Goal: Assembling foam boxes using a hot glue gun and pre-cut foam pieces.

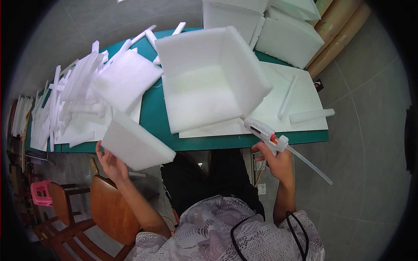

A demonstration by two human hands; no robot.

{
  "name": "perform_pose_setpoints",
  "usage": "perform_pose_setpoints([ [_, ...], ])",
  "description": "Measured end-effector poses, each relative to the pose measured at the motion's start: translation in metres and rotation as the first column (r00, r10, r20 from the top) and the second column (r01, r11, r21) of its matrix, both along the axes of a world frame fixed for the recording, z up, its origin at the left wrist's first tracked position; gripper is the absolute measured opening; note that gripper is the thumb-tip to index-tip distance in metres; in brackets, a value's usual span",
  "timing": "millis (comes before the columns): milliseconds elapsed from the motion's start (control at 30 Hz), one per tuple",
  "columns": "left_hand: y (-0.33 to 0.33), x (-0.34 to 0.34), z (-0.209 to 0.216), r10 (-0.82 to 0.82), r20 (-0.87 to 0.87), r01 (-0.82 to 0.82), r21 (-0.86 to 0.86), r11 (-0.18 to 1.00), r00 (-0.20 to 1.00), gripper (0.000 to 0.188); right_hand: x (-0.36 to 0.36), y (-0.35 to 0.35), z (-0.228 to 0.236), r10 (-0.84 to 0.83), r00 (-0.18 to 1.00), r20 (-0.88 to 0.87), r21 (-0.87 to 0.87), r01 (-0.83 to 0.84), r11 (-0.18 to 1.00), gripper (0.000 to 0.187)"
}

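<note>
My left hand (112, 164) grips a thick white foam panel (135, 141) by its lower left edge, holding it tilted at the table's front edge. In my right hand (278, 162) is a white hot glue gun (260, 129), with a long clear glue stick (311, 165) sticking out of its back. The gun's nozzle points at the lower right of an open white foam box (209, 82); I cannot tell whether it touches. The box stands in the middle of the table, its open side facing me.
Many loose foam strips (76, 89) and a foam panel (126, 78) are heaped on the left of the green table (152, 106). Two strips (287, 98) lie on a white sheet (309, 100) at right. Foam boxes (287, 37) and brown rolls (337, 32) stand behind. Wooden chairs (111, 209) are at lower left.
</note>
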State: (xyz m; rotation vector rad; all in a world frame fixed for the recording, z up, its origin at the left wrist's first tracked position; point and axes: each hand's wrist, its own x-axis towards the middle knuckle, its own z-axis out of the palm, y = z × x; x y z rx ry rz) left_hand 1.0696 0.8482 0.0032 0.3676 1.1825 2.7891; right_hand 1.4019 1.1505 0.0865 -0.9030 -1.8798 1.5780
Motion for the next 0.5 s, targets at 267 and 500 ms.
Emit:
perform_pose_setpoints([
  [267,-0.009,-0.008,-0.022,-0.143,0.034,0.136,0.163,0.977,0.989,0.051,-0.018,-0.001,-0.006,-0.082,0.994,0.075,-0.002,0.083,0.997,0.032],
  [500,-0.01,-0.01,-0.026,-0.148,0.046,0.139,0.155,0.978,0.988,0.053,-0.022,-0.002,-0.006,-0.117,0.987,0.11,0.042,0.113,0.993,0.031],
])
